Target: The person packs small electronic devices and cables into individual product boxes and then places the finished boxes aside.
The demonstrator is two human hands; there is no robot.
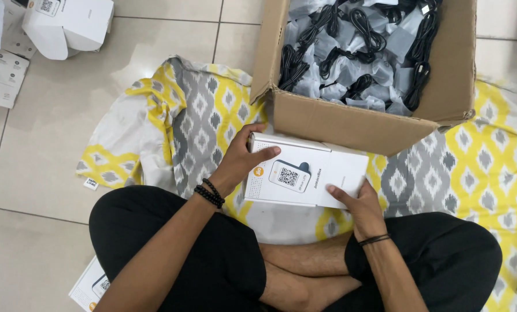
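Head view: the tiled floor (50, 115) lies bare to the left of the patterned sheet (206, 115), leaving open room there. On the sheet stands the cardboard box (339, 124), its near wall just above the white carton (310, 173); black cables (356, 40) in clear bags fill it. The carton is held between both hands over the crossed legs. Left hand (241, 159) has its grip closed on the carton's left edge; right hand (359, 205) grips the lower right edge.
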